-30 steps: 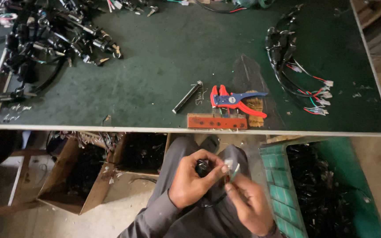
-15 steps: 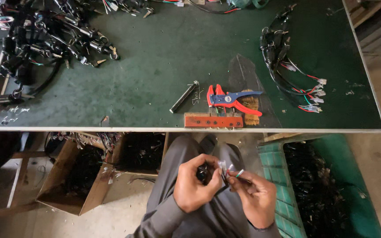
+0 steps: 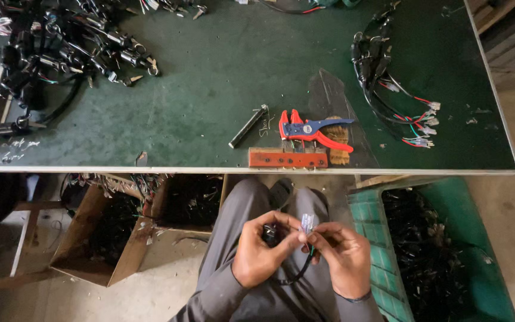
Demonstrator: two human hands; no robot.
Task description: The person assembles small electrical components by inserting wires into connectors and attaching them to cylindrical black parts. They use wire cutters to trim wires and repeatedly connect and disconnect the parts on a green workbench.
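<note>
— Clear plastic, I am seeing: a small pale connector is sitting between both hands, over the lap, below the table edge.

— Which hand is holding it?

— I am watching the left hand closing around a black part of the cable, and the right hand pinching the wires just under the connector. A black cable is hanging down between the wrists.

— And around them?

— On the green table, red and blue wire strippers are lying beside a red drilled bar and a dark metal rod. A finished harness is lying to the right, a black tangle of harnesses to the left. A green crate is standing near the right knee.
</note>
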